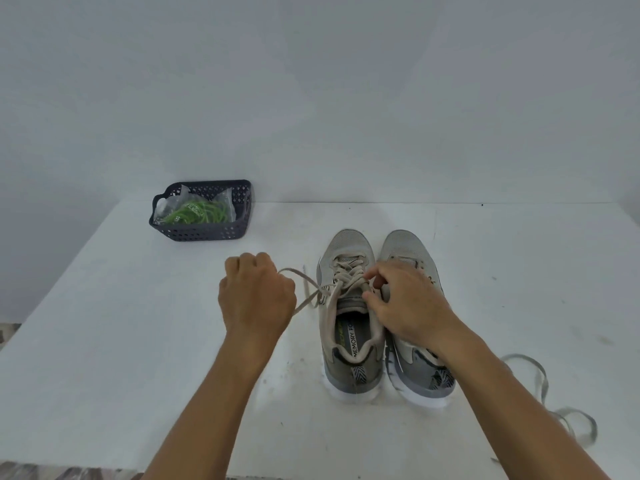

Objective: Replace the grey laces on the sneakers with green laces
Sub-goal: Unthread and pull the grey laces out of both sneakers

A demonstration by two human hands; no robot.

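Note:
Two grey sneakers stand side by side on the white table, toes pointing away from me. The left sneaker (349, 306) still carries its grey lace (346, 271). My left hand (256, 296) grips a loop of that lace pulled out to the left of the shoe. My right hand (405, 306) pinches the lace at the top eyelets, resting over the right sneaker (412, 251) and hiding its lacing area. A loose grey lace (540, 386) lies on the table at the right. Green laces (197, 213) in a clear bag sit in a dark basket (204, 233).
The basket stands at the table's (121, 323) back left corner, near the white wall (311, 98). The table's left edge runs diagonally down to the near left; its near edge shows at the bottom.

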